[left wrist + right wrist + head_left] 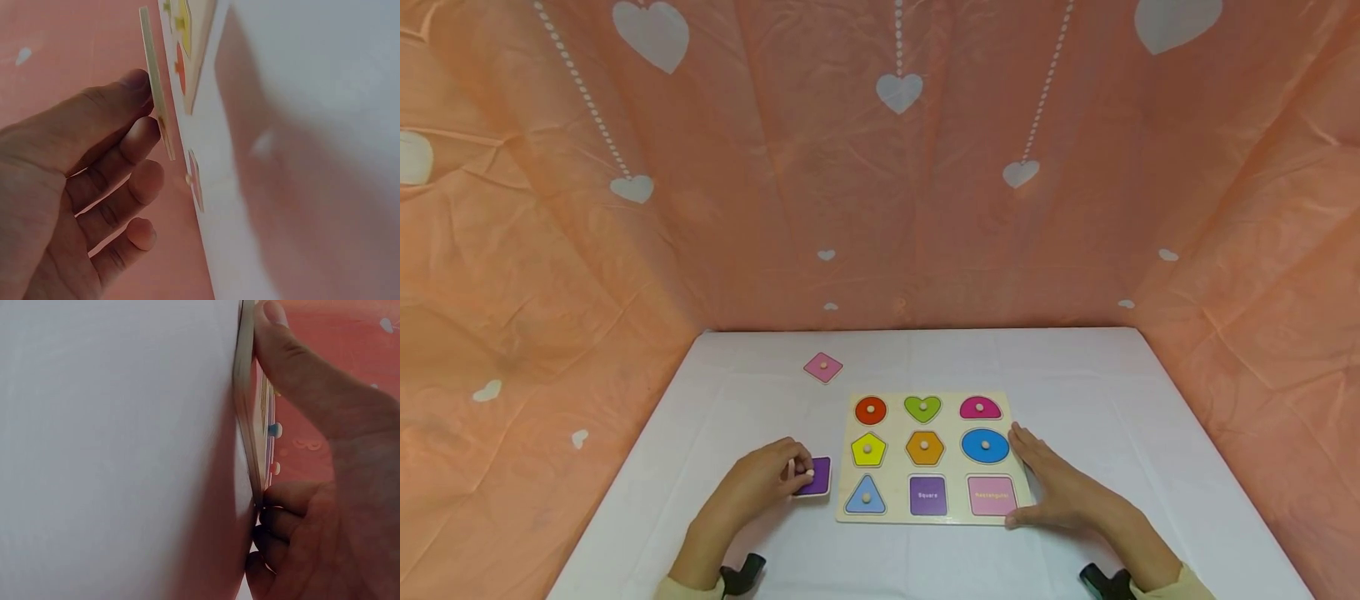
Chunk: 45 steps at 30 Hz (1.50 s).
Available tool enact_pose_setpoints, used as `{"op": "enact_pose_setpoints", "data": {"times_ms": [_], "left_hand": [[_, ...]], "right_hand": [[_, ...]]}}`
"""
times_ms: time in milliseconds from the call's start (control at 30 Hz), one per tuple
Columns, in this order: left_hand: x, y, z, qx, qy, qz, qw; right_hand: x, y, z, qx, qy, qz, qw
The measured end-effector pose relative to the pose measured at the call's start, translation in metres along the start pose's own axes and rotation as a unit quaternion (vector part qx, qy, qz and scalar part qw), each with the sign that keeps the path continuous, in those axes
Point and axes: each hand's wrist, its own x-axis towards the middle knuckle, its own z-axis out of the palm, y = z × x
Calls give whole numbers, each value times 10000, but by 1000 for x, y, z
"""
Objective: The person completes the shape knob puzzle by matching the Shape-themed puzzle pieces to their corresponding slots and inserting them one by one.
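Note:
Left of the puzzle board, my left hand [762,479] pinches the small knob of a purple square puzzle piece [822,477]. The left wrist view shows that wooden piece [155,81] edge-on, held just off the white surface. My right hand [1060,483] rests along the right edge of the pale wooden puzzle board [891,512], thumb at the near corner and fingers stretched toward the blue oval [973,450]. In the board's near row, the recess printed Square [928,504] and the pink one printed Rectangular [992,504] hold no pieces.
A pink diamond piece [823,367] with a knob lies beyond the board's far left corner. Several knobbed shapes sit in the board, among them a red circle [865,417] and a blue triangle [859,505]. An orange cloth with hearts [925,208] surrounds the white table [1075,367].

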Motion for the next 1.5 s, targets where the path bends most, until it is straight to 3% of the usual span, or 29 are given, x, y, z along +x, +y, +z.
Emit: {"op": "enact_pose_setpoints", "data": {"times_ms": [400,633,1033,1367,1500], "left_hand": [[21,31,14,166,-283,360,9988],[32,42,26,329,-254,845,9956],[47,72,44,754,-523,1132,9893],[56,88,55,929,-519,1496,9830],[58,96,59,1033,-712,1452,9814]], "right_hand": [[0,0,0,-77,72,-39,9999],[-1,-2,-2,-200,159,-126,9996],[-2,-5,-3,-318,127,-174,9993],[-1,-2,-2,-420,169,-239,9987],[-1,-3,-2,-469,196,-255,9984]]}}
